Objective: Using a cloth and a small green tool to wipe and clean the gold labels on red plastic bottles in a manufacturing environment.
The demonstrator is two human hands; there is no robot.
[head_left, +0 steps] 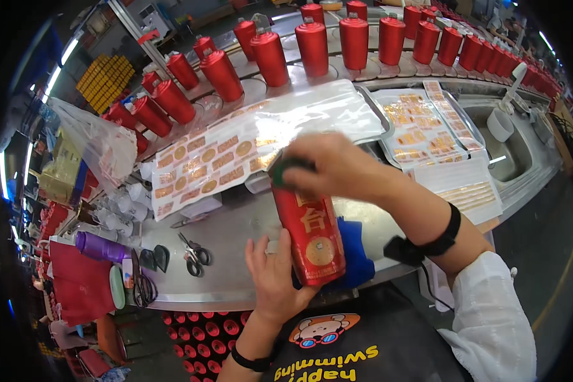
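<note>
Black cartoon-printed apron [395, 334], one. Glossy red cylindrical bottle [307, 221], one: tilted over crumpled blue cloth [361, 251]. My left hand [275, 280]: fingers part-curled, holding its near end. My right hand [330, 167]: fingers closed on a dark green tool [282, 170] at its far end, blurred. Done, I judge: gold decals [319, 251] on its front. Left: unclear for this bottle; gold-patterned white sheets [204, 159] lie in stock.

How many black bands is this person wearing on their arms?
2 in view: one black band around the wrist of the left hand, which touches the red bottle, and another band around the right forearm. The white sleeve could hide more.
</note>
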